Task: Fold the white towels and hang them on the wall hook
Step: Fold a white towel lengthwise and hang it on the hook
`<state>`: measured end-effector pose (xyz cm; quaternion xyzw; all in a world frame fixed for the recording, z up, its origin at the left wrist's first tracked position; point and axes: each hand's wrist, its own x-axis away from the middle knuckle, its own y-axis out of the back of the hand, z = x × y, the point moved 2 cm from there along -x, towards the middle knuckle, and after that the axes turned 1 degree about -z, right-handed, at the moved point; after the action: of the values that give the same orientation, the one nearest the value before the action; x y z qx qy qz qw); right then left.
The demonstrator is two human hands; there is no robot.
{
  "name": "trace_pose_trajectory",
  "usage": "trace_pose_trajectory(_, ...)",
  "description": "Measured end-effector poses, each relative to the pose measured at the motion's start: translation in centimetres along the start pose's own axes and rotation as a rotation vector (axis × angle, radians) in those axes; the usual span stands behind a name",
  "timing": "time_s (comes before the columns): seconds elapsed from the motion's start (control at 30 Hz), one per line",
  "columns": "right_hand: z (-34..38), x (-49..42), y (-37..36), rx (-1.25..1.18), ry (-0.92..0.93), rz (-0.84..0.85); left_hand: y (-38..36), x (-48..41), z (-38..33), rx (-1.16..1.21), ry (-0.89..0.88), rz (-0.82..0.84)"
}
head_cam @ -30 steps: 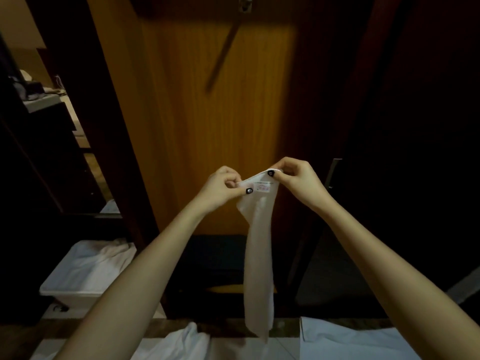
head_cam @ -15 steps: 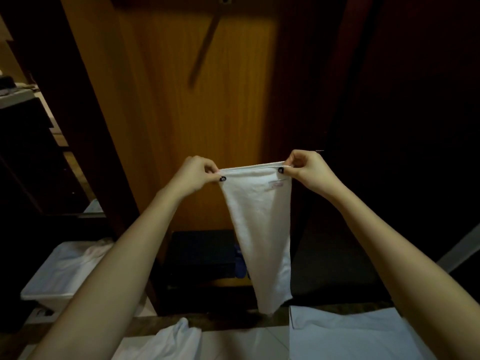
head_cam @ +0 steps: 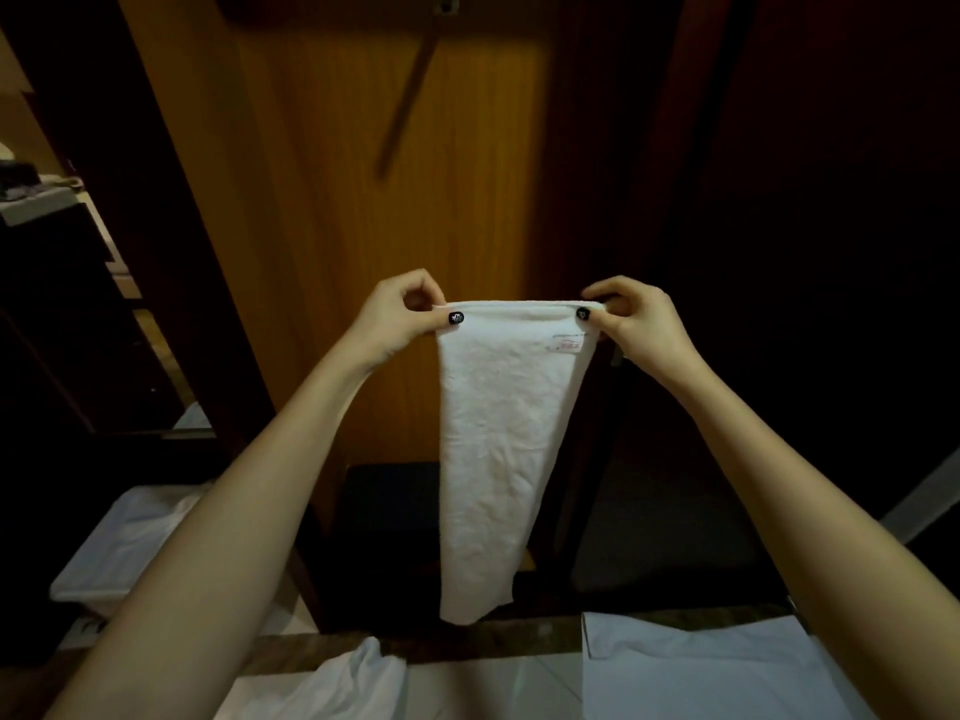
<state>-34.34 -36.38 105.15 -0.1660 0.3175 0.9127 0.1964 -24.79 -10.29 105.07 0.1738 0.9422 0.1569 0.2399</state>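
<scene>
now both hands pinching towel (head_cam: pixel 506 449) corners

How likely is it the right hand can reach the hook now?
Probably yes: nothing lies between the right hand and the hook high on the wood panel, though that hand pinches a corner of the towel.

Orange-brown wooden panel (head_cam: pixel 322 210) straight ahead, dark frame (head_cam: pixel 130 226) at its left. Dark box (head_cam: pixel 389 537) low against panel. White bin (head_cam: pixel 72 595) lower left. Cluttered shelf (head_cam: pixel 36 205) far left.

Matt, nubbly white cloth towel (head_cam: pixel 506 449) before a smooth, satin-sheened wooden panel (head_cam: pixel 363 189) with visible grain.
</scene>
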Motion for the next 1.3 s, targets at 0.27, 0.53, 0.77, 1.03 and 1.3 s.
trace_pose_trajectory(0.27, -0.3, 0.4, -1.5, 0.148, 0.006, 0.093, -0.3, 0.1, 0.8, -0.235, 0.123, -0.045)
trace_pose_trajectory(0.53, 2.3, 1.3, -3.0, -0.047, 0.032, 0.26, -2.1, 1.5, 1.3, 0.129, 0.214, -0.189)
trace_pose_trajectory(0.77, 4.9, 0.9, -3.6, -0.201, -0.066, 0.345, -2.1, 1.5, -1.2, 0.195, 0.147, -0.076)
trace_pose_trajectory(1.03, 6.5, 0.6, -2.7, 0.159, 0.117, 0.269, -0.6, 0.9, -1.3, 0.105, 0.109, -0.206)
trace_pose_trajectory(1.3, 7.7, 0.1, -4.0, 0.387, 0.224, 0.261, -1.7, 1.1, -1.6, 0.076, 0.045, -0.15)
